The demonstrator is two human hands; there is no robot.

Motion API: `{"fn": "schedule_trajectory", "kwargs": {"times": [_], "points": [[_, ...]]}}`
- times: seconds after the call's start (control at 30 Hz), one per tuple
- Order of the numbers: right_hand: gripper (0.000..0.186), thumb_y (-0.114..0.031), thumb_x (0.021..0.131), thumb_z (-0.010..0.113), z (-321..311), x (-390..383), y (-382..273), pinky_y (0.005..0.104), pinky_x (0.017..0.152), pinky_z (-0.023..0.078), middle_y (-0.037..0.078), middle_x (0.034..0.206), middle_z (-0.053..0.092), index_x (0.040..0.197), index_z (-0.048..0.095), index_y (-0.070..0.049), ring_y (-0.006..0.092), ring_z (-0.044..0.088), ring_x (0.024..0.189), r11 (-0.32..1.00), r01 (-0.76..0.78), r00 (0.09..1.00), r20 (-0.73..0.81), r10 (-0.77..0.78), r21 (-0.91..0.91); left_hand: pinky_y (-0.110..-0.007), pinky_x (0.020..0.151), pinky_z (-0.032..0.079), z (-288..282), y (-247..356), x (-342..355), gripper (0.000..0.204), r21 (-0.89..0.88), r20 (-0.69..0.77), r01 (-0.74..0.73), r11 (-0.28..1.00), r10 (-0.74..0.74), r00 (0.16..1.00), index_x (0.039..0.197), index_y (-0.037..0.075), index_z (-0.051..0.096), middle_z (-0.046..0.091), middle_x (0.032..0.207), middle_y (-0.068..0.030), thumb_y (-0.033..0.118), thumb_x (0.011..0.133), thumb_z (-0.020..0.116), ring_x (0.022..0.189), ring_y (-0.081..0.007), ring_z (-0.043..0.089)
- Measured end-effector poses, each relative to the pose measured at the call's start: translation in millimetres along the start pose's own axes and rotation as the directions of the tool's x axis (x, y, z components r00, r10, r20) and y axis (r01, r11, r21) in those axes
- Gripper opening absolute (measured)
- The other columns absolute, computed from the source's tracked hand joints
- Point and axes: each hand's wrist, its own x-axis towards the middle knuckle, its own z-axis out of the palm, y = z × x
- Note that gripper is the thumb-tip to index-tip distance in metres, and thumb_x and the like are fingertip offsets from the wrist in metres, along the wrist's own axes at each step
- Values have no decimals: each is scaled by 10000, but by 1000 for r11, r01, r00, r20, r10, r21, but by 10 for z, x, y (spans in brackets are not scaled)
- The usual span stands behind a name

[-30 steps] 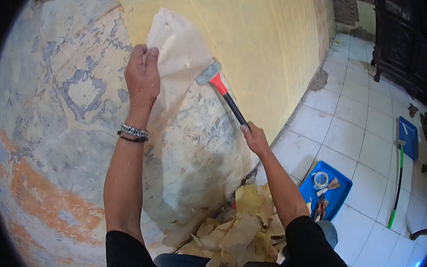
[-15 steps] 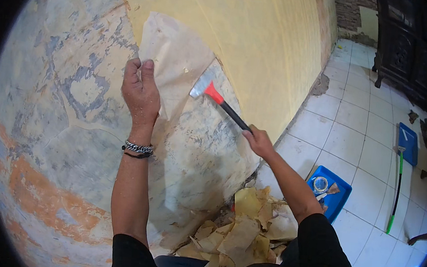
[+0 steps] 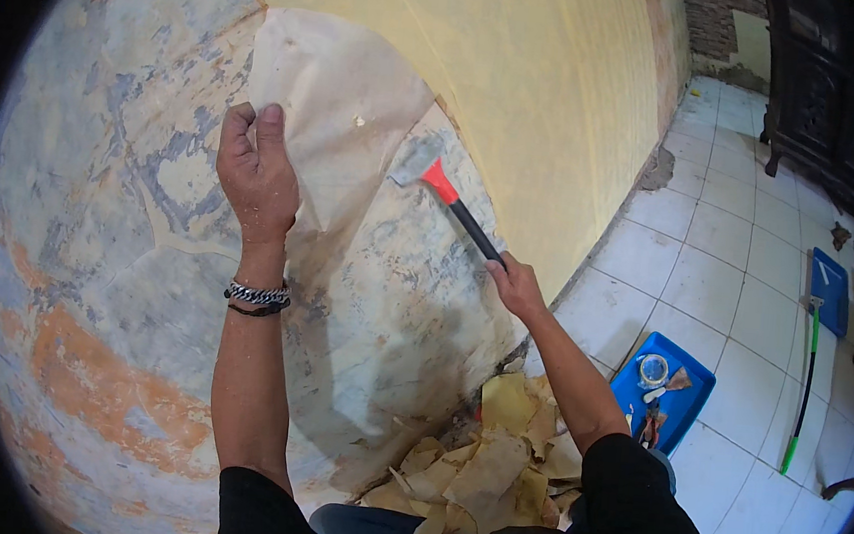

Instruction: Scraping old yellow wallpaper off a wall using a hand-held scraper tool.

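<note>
The left hand (image 3: 261, 184) pinches the left edge of the sheet (image 3: 336, 89), which folds back from the yellow layer (image 3: 531, 94) on the wall (image 3: 168, 312). The right hand (image 3: 518, 284) is wrapped round the handle of the scraper (image 3: 468, 226), whose blade sits just right of the sheet, over bared wall; contact is unclear. Scraps (image 3: 486, 468) lie heaped below, left of the blue tray (image 3: 689, 428) on the floor (image 3: 720, 240).

dark cabinet (image 3: 820, 112) | tiled floor (image 3: 718, 205) | blue tray (image 3: 685, 410) | green-black pole (image 3: 808, 382)

Black sleeves (image 3: 644, 510), silver chain bracelet (image 3: 258, 294)
</note>
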Motion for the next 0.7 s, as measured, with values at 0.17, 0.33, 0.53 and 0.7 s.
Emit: {"fn": "schedule_trajectory", "kwargs": {"times": [0.17,0.33,0.53,0.7], "points": [[438,-434,972,510,106,82,-124,485,627,462,255,708,608,932,579,-4,447,609,693,999,-31,999,31,30,44,-252,746,423,-126,-47,-70,259,-88,-22,34,996,-36,999,892,-16,550,556,800,-39,222,979,602,790,-108,457],[456,-462,962,511,39,93,-146,497,646,463,263,710,606,917,575,-13,456,610,708,997,-36,999,36,34,67,-243,755,411,-208,4,-103,266,-23,-119,43,999,-45,992,888,4,533,546,832,-14,243,983,603,807,-103,451],[465,-471,957,514,83,17,35,507,641,460,261,682,593,916,564,-10,464,604,720,997,50,997,54,-47,-56,-244,744,410,-291,-55,-77,288,-70,-159,65,995,-75,984,878,-1,534,537,811,-19,257,975,616,794,-105,445],[448,-463,955,523,31,112,-247,502,648,471,248,687,604,926,569,-18,458,617,725,995,60,996,66,-55,-81,-246,738,418,-346,14,123,309,19,-179,64,998,-59,982,883,-11,543,547,806,-24,272,961,638,785,-107,460]]}}
